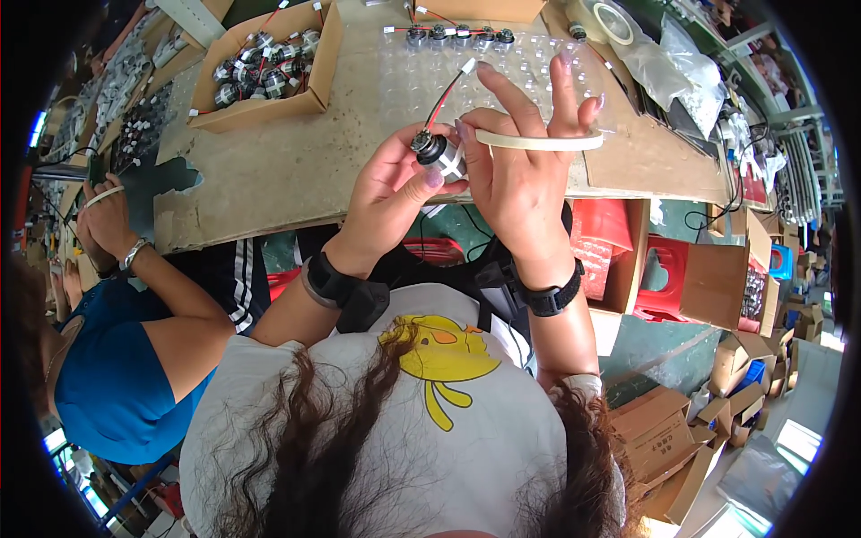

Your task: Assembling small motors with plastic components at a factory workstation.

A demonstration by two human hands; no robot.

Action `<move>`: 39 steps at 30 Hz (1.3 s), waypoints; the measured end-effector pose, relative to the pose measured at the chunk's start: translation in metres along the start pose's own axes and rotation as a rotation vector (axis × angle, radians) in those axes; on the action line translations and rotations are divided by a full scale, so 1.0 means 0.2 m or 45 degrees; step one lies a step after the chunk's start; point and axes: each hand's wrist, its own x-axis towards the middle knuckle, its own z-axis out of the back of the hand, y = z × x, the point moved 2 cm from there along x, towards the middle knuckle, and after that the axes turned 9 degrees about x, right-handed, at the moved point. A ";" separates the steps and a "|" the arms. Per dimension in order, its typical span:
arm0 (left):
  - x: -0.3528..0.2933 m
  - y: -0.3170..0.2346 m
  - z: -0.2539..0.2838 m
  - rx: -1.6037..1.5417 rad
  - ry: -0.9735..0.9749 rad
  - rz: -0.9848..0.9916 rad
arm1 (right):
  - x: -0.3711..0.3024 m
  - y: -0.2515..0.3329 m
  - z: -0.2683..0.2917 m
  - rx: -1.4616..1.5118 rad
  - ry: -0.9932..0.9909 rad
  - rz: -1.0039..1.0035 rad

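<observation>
My left hand (386, 193) is closed around a small cylindrical motor (439, 154), pinched between thumb and fingers. It has a black end, a silver body with a white band, and red and black wires rising to a white connector (468, 65). Against the motor's right side, my right hand (525, 184) has its thumb and bent forefinger close together, while its other fingers are raised and spread. A thin cream ring (538, 143), which looks like a narrow tape roll seen edge-on, is hooked on this hand. Whether the right fingertips grip the motor is hard to see.
A cardboard box (314, 99) of similar motors stands at the back left. Behind my hands, a clear plastic tray (395, 85) holds several motors in its far row. Plastic bags (695, 81) lie at the right. A co-worker in a blue top (117, 359) sits at my left.
</observation>
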 end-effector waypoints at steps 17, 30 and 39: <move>0.00 0.00 0.04 -0.105 0.022 0.062 | 0.02 -0.02 0.04 0.096 0.044 -0.030; 0.02 -0.01 0.04 -0.200 -0.011 0.002 | 0.03 0.04 0.06 -0.027 -0.001 0.029; 0.02 0.00 0.01 -0.185 -0.025 -0.067 | 0.02 0.03 0.00 0.010 -0.058 -0.001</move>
